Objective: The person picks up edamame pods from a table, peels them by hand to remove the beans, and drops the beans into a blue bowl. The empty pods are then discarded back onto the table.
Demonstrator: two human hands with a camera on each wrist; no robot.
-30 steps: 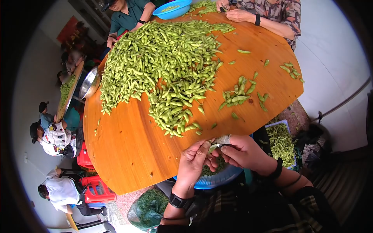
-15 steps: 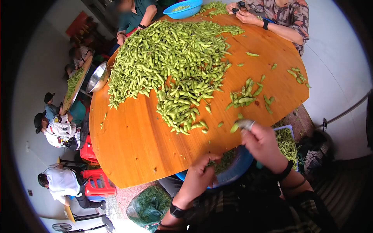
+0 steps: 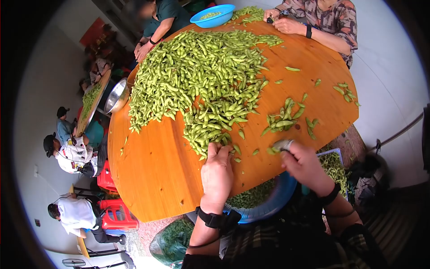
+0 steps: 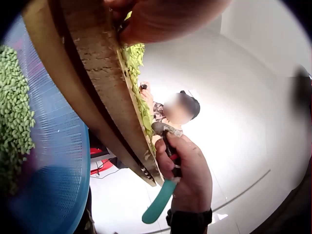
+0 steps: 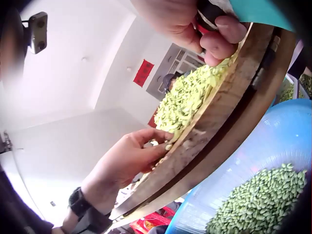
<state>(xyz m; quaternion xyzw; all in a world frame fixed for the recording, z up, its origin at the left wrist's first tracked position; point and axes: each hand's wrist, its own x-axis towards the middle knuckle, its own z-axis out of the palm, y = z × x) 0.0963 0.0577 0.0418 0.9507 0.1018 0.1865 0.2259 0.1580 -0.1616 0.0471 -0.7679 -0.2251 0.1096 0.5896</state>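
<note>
My left hand (image 3: 217, 175) reaches to the near edge of a heap of green soybean pods (image 3: 197, 76). In the right wrist view its thumb and fingers curl about pods at the tabletop's rim. My right hand (image 3: 307, 168) is held over the table's front right edge, blurred. It grips a tool with a teal handle (image 4: 160, 202), whose working end is hidden in the fist. A grey wrap (image 4: 165, 128) covers one of its fingertips, and a blurred green pod (image 3: 271, 151) shows beside that fingertip. Below the hands, a blue basin (image 3: 286, 186) contains shelled green beans (image 5: 263, 200).
Loose pods (image 3: 284, 117) lie on the wooden table (image 3: 152, 179) at the right. A steel bowl (image 3: 117, 96) and another blue basin (image 3: 212, 15) stand farther off. Two people sit across the table. A crate of pods (image 3: 333, 168) is at lower right, red stools (image 3: 117, 215) at left.
My hands were together over the basin, then parted. The left has since moved up and forward to the pods; the right went right and stays over the table edge.
</note>
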